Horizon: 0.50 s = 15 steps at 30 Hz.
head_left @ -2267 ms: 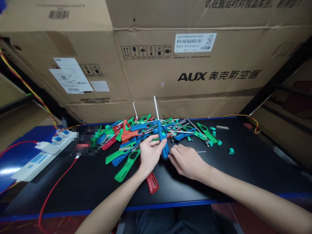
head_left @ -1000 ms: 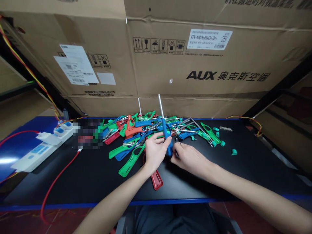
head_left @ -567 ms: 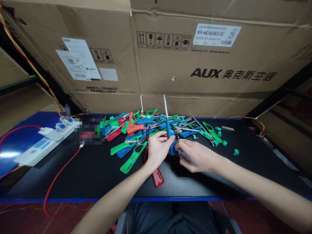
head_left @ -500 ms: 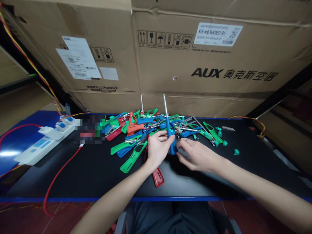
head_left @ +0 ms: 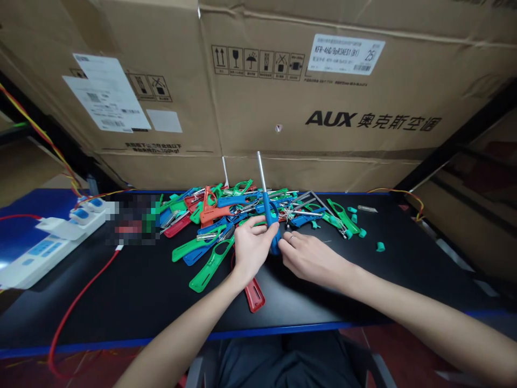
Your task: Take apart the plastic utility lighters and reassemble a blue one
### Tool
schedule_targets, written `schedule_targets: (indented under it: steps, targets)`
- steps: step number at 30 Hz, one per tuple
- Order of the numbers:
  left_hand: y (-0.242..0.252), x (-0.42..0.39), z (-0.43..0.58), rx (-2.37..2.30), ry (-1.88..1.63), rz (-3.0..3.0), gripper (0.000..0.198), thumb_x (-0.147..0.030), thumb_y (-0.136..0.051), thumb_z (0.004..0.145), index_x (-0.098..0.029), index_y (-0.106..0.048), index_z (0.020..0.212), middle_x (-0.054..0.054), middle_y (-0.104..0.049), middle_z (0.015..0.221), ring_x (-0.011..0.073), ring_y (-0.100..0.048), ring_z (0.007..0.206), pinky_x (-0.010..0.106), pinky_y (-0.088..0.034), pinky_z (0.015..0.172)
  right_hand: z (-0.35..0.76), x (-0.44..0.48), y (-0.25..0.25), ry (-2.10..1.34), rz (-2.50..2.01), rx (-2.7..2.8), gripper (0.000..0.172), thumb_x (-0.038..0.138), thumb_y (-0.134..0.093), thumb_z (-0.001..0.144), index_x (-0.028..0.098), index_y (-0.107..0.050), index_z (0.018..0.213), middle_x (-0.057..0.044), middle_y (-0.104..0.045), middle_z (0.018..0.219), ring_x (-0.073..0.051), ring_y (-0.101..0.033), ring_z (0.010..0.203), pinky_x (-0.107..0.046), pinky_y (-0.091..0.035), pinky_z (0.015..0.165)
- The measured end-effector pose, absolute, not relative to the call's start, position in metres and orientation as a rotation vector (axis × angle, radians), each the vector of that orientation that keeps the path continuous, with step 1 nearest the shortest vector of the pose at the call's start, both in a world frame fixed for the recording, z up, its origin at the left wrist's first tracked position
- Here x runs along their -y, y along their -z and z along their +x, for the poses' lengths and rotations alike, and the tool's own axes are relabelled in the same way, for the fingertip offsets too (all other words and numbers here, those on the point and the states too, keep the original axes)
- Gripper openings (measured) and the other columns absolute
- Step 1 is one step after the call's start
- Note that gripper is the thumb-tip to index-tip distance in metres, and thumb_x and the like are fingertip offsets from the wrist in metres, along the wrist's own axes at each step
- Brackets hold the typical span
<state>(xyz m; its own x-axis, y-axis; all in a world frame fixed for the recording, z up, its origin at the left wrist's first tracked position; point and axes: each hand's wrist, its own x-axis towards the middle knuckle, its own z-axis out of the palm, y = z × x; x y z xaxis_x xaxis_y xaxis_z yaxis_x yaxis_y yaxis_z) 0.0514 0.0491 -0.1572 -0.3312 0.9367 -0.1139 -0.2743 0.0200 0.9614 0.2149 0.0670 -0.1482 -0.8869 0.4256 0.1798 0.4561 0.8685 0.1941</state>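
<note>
Upright over the table stands a blue stick lighter (head_left: 267, 207) with a long metal tube, its tip pointing up toward the cardboard. My left hand (head_left: 253, 243) is closed around its handle from the left, thumb across the front. From the right, my right hand (head_left: 309, 254) has its fingers curled in against the lower end of the handle; the fingertips are partly hidden. Behind and left of my hands lies a pile of lighter parts, among them a green handle shell (head_left: 210, 268), an orange shell (head_left: 216, 213) and a red shell (head_left: 254, 296) under my left wrist.
Small green caps (head_left: 380, 247) lie to the right of the pile. A white power strip (head_left: 52, 245) with plugs sits at the left, and a red cable (head_left: 76, 302) hangs over the front edge. A large cardboard box (head_left: 250, 108) forms the back wall.
My view has shifted a little to the right. My right hand's fingers have drawn together and now press closer against the lower handle; the left hand keeps its hold.
</note>
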Motion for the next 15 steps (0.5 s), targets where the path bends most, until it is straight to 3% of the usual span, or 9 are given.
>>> schedule_targets:
  steps: [5, 9, 12, 15]
  targets:
    - [0.154, -0.049, 0.053, -1.266, -1.506, 0.749, 0.047, -0.038, -0.091, 0.060, -0.012, -0.071, 0.095, 0.007, -0.078, 0.074, 0.0151, -0.068, 0.056, 0.020, -0.053, 0.049, 0.218, -0.069, 0.143, 0.292, -0.633, 2.909, 0.009, 0.009, -0.047, 0.094, 0.015, -0.053, 0.097, -0.009, -0.059, 0.090, -0.023, -0.059, 0.082, -0.034, -0.049, 0.072]
    - [0.151, -0.051, 0.048, -1.201, -1.462, 0.785, 0.049, -0.038, -0.091, 0.062, -0.011, -0.073, 0.099, 0.007, -0.078, 0.075, 0.0145, -0.066, 0.054, 0.020, -0.052, 0.046, 0.229, -0.077, 0.136, -0.266, -0.504, 2.712, 0.021, 0.010, -0.046, 0.093, 0.015, -0.054, 0.112, -0.010, -0.060, 0.104, -0.019, -0.058, 0.089, -0.031, -0.049, 0.077]
    - [0.151, -0.051, 0.042, -1.088, -1.335, 0.840, 0.055, -0.039, -0.092, 0.061, -0.011, -0.076, 0.106, 0.008, -0.078, 0.075, 0.0162, -0.068, 0.055, 0.021, -0.053, 0.047, 0.234, -0.090, 0.136, -0.710, -0.769, 2.235, 0.026, 0.029, -0.053, 0.098, 0.016, -0.052, 0.122, -0.006, -0.059, 0.096, -0.015, -0.055, 0.081, -0.028, -0.047, 0.071]
    - [0.151, -0.051, 0.040, -0.907, -1.124, 0.877, 0.056, -0.038, -0.093, 0.062, -0.011, -0.077, 0.108, 0.011, -0.079, 0.084, 0.0221, -0.074, 0.068, 0.029, -0.061, 0.060, 0.231, -0.101, 0.138, -1.225, -0.955, 1.870, 0.046, 0.053, -0.053, 0.098, 0.017, -0.053, 0.126, 0.000, -0.053, 0.080, -0.012, -0.049, 0.065, -0.024, -0.039, 0.055]
